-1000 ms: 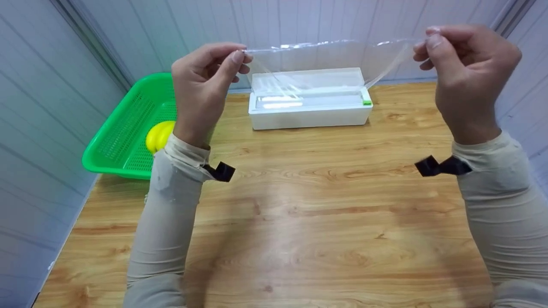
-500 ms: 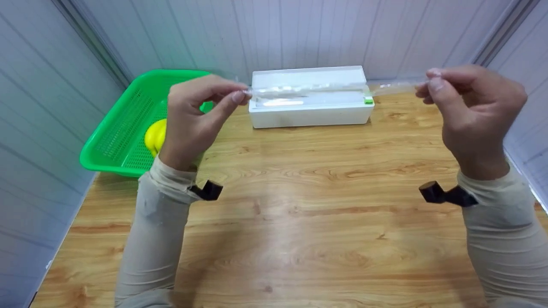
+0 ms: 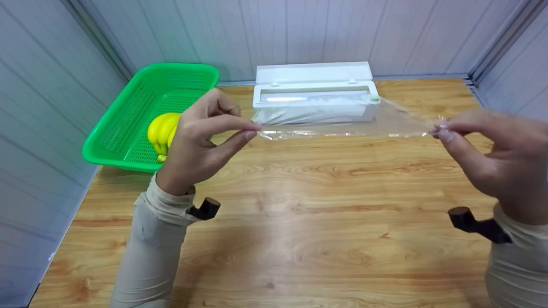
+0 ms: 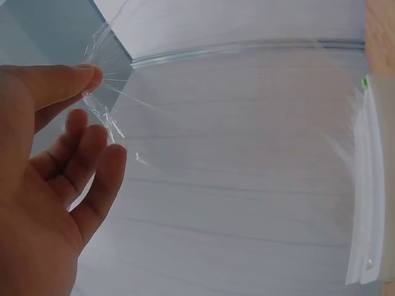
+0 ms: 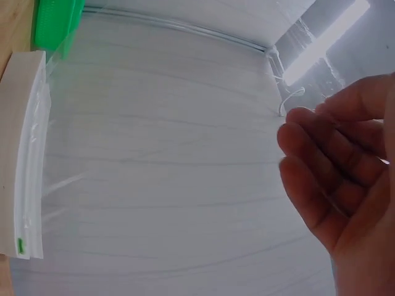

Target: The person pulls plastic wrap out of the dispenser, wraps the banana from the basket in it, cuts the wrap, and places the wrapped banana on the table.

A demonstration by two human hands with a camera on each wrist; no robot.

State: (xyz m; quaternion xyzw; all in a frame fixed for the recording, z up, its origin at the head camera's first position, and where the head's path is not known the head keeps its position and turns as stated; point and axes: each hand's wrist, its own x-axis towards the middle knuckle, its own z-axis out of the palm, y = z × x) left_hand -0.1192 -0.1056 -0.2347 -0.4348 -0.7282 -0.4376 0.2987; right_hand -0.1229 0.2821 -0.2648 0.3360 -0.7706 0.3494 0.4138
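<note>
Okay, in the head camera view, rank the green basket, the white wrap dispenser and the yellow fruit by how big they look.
1. green basket, largest.
2. white wrap dispenser, close behind; partly veiled by the film, so the gap is unsure.
3. yellow fruit, clearly smallest, partly behind the left hand.

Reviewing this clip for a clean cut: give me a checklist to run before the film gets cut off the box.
1. Left hand pinches a film corner: ok.
2. Right hand pinches the other corner: ok.
3. Film stretched between the hands: ok, some wrinkles near the box.
4. Box lid shut for cutting: not ok, it stands open.
5. Green slider at the box's end: ok.
6. Film still joined to the roll: cannot tell.
</note>
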